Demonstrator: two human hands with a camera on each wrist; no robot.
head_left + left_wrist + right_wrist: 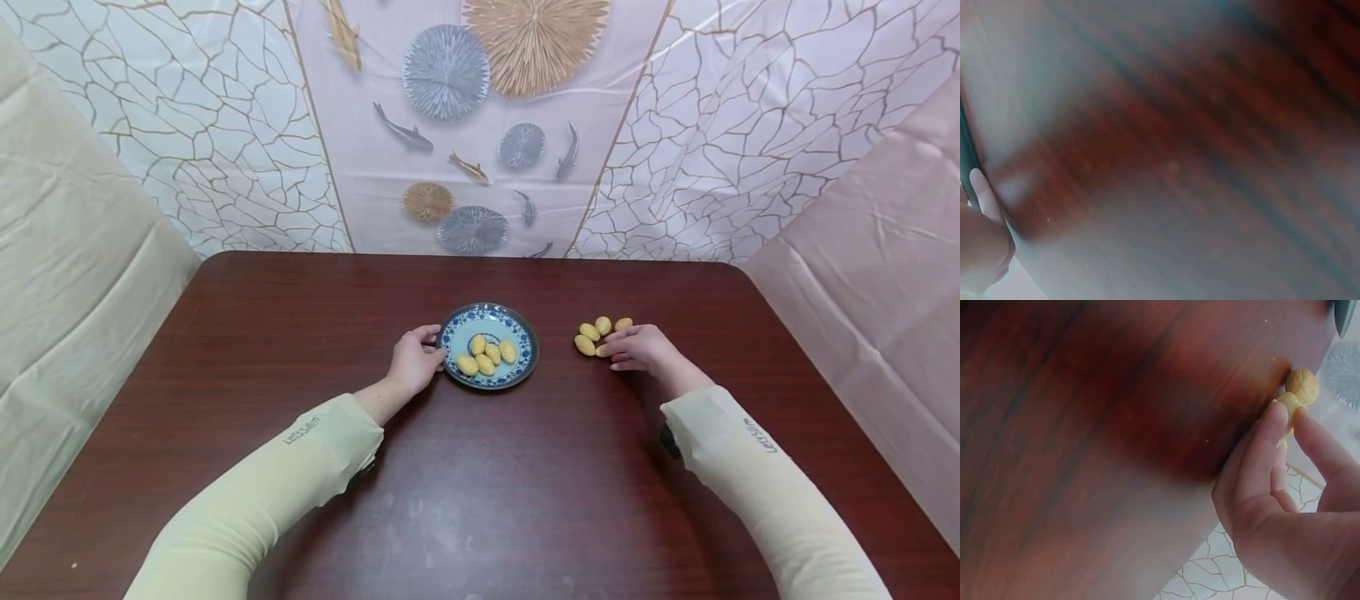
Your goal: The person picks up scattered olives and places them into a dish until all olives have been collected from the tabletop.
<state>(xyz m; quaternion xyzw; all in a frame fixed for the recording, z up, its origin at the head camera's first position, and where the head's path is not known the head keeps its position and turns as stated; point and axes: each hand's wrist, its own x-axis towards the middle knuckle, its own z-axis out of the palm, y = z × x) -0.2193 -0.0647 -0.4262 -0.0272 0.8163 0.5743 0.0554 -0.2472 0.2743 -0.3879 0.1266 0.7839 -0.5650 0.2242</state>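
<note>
A blue-and-white plate [527,367] with a dark rim stands near the table's middle, bearing several yellowish walnuts [507,351]. My left hand [414,360] holds the plate's left rim. In the left wrist view, its thumb [985,195] lies against the dark rim; most of the fingers are hidden. Right of the plate, several more walnuts [585,345] form a loose cluster. My right hand [640,347] is at that cluster's near right side. In the right wrist view it pinches one walnut [1289,402] between thumb and fingertips, with another walnut [1303,386] just beyond.
Everything stands on a dark reddish-brown wooden table [450,500] with rounded far corners. A patterned cloth backdrop [247,133] hangs behind its far edge, and pale cloth [67,275] hangs at the left and right sides.
</note>
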